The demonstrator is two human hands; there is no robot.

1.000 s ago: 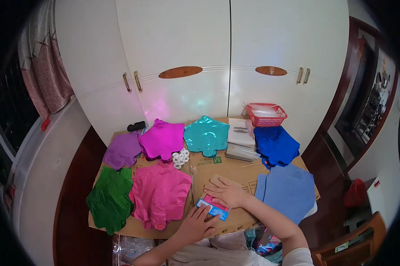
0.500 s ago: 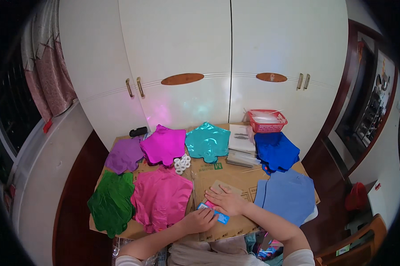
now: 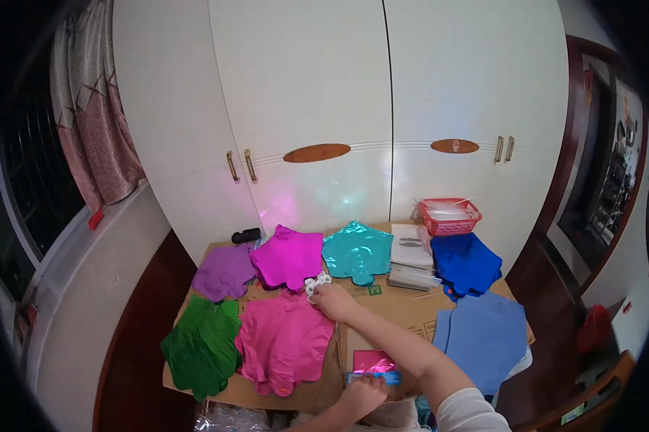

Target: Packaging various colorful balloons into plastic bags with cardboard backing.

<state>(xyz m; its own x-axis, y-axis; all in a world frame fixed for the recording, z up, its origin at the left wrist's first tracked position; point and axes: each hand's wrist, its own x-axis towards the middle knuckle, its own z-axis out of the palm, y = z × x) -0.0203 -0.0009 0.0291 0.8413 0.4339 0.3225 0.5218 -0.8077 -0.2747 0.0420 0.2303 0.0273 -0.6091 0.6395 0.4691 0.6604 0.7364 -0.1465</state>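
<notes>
Left hand (image 3: 365, 394) grips a flat, shiny pink-and-blue packet (image 3: 373, 361), twelve o'clock from its fingers! Right hand (image 3: 333, 302) meets small white rings (image 3: 315, 283) at eleven, closure unclear.

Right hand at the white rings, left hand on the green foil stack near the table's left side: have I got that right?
Not quite: the head view shows the left hand on the pink and blue packet. The right hand is indeed at the white rings.
</notes>
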